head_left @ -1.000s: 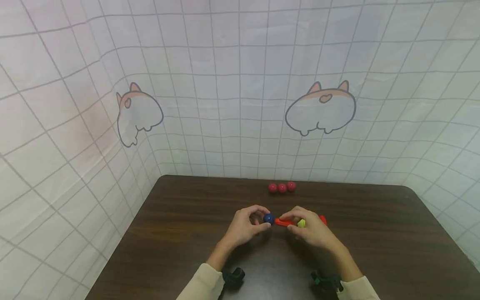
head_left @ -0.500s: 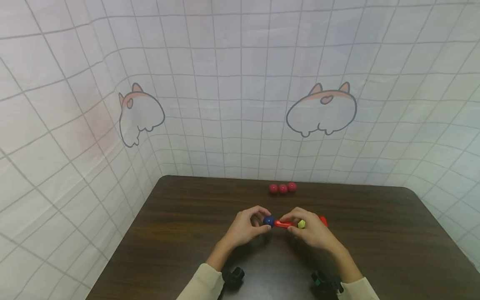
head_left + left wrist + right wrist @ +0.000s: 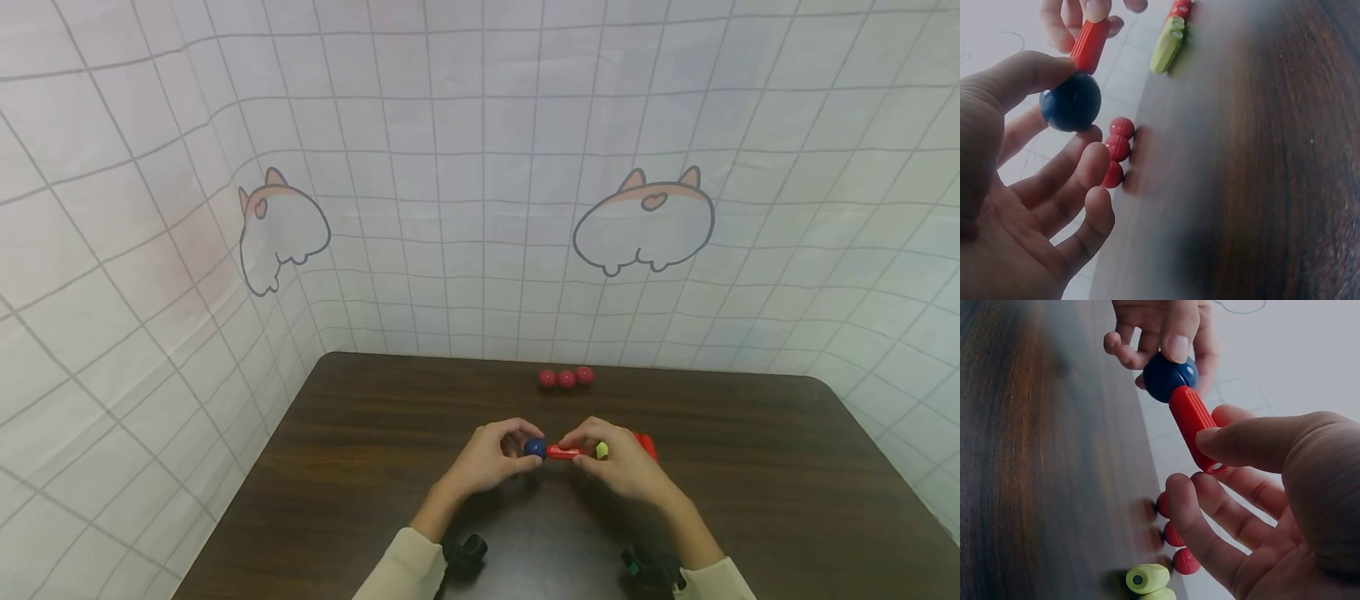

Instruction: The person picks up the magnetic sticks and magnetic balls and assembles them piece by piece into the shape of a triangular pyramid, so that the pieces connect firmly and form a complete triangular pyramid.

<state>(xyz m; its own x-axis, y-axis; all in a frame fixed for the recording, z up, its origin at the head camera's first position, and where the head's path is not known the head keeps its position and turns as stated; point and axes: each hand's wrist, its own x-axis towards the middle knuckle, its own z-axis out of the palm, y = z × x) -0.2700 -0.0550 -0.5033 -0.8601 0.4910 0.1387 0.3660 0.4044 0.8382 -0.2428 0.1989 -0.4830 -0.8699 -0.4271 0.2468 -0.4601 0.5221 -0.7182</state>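
Observation:
My left hand (image 3: 487, 457) pinches a glossy dark blue ball (image 3: 1071, 103) between thumb and fingers. My right hand (image 3: 624, 458) pinches a red ribbed rod (image 3: 1194, 428) with a small round spot at its near end. The rod's other end meets the ball, so the two form one line between my hands. In the left wrist view both are seen raised over the dark wooden table (image 3: 1260, 162). Yellow-green rods (image 3: 1149, 579) lie beyond my right hand, partly covered by it in the head view.
Three dark red balls (image 3: 566, 379) sit in a row toward the table's back edge. More red rods (image 3: 647, 444) lie just right of my right hand. A white grid-patterned curtain (image 3: 480, 208) hangs behind the table and along its sides.
Both hands have come slightly nearer to me, carrying the joined ball and rod. A bit more of the red rods beside my right hand shows. The grips look the same.

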